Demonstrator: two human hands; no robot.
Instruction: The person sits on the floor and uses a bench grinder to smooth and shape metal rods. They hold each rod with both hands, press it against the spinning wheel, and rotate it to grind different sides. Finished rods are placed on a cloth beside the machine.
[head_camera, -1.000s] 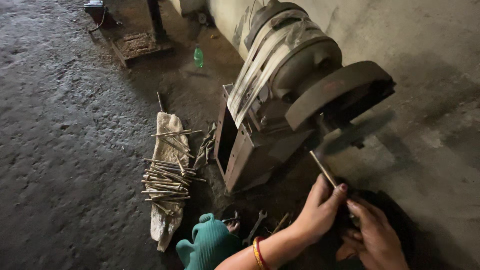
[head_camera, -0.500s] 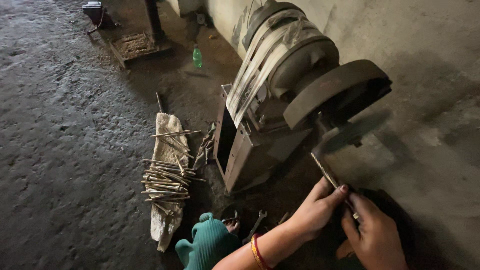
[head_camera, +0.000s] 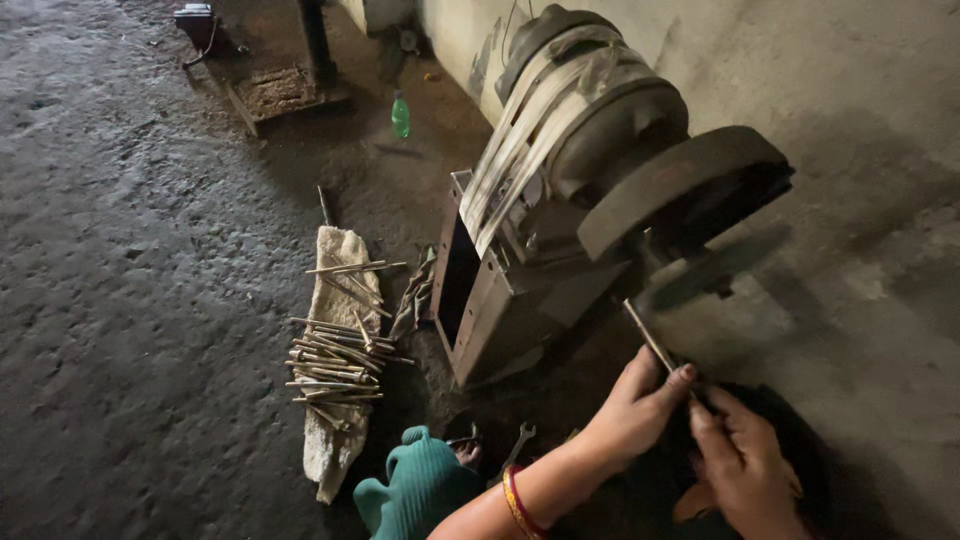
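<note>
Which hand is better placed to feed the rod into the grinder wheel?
Left, probably. The left hand pinches the rod nearest its tip, which points up at the wheel. The right hand sits lower, at the rod's back end, and looks better suited to steadying it.

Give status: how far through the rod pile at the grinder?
Done: cannot tell; no separate finished pile shows. In hand: one thin metal rod, held by left hand and right hand, its tip up at the grinder. Left: a heap of similar rods lying on the cloth.
</note>
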